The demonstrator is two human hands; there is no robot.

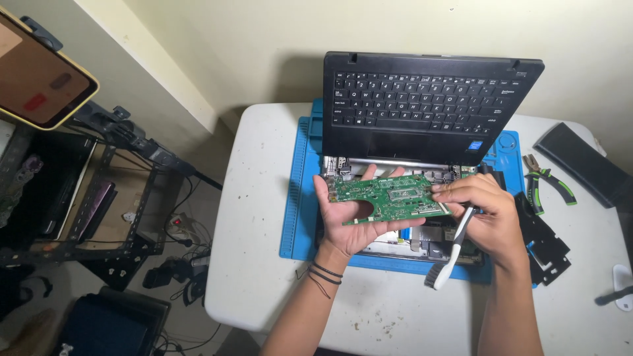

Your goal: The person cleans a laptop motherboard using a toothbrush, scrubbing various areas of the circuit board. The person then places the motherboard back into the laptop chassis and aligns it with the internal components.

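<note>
The left hand point(353, 224) cradles the green circuit board point(389, 198) from beneath, fingers spread, above the opened laptop point(428, 105), while the right hand point(484, 211) pinches the board's edge and seemingly grips a white brush point(452, 254); keep the board level, brushing lightly.

At frame centre, a green circuit board point(389, 198) is cradled in the left hand point(353, 221) above an opened black laptop point(422, 112); a white brush point(452, 254) is gripped by the right hand point(484, 214) on the board's right edge.
</note>
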